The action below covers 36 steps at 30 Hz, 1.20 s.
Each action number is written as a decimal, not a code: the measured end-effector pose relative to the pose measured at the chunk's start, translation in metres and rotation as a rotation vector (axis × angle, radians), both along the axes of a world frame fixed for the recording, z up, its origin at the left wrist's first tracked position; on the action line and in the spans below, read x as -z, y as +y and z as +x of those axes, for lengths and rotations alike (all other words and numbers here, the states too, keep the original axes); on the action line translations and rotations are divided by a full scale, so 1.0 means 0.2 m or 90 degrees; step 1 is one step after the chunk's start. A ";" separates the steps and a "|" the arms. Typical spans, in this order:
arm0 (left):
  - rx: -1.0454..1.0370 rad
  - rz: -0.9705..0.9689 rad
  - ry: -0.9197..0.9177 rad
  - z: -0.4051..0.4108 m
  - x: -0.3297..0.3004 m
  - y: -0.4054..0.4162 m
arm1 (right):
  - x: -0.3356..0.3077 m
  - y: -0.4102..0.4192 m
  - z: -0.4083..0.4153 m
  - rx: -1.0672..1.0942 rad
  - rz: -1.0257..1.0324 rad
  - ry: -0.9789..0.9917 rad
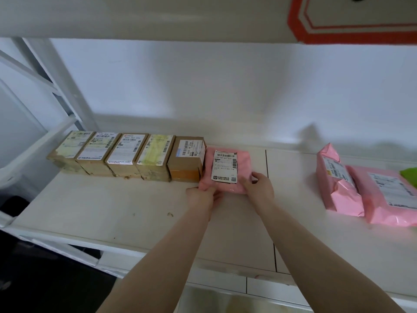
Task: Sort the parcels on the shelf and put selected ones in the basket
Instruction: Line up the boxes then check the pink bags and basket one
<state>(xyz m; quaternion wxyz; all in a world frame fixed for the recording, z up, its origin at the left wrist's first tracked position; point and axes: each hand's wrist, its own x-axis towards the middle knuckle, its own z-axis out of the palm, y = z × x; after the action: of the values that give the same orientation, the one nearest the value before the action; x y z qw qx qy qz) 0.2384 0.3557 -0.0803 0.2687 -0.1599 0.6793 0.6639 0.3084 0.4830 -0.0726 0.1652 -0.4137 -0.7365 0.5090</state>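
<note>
Both hands, left hand point(204, 195) and right hand point(259, 185), grip the pink parcel point(225, 170).

Five brown cardboard boxes point(133, 154) stand in a row on one white shelf point(112, 208). Three pink bags point(226, 169) lie there too. One green thing point(409, 176) shows at the right edge. Two hands point(203, 196) reach in.

White shelf point(126, 213) on which parcels are laid. Five cardboard boxes point(126, 154) are ranged side by side at ten o'clock; a small pink parcel point(225, 170) is set against the last box. Two larger pink parcels point(361, 188) are placed at three o'clock, well apart.
</note>
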 end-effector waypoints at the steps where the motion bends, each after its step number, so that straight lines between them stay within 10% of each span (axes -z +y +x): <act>1: -0.010 -0.003 0.001 0.02 -0.01 0.01 | 0.00 0.01 0.01 0.007 -0.003 -0.007; 8: -0.080 0.031 -0.048 0.19 -0.13 0.06 | -0.03 0.03 0.16 0.114 -0.149 0.057; 17: 0.234 0.086 0.008 0.54 -0.25 0.55 | -0.08 0.19 0.63 0.346 -0.509 0.265; 36: 0.220 0.003 0.091 0.83 -0.17 0.97 | -0.12 0.48 0.87 0.272 -0.572 0.313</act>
<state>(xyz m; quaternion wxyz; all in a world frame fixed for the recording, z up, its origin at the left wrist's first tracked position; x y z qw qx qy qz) 0.4048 0.5505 -0.0470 0.3299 0.0073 0.7125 0.6193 0.4822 0.5787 -0.0489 0.2394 -0.4525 -0.2864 0.8099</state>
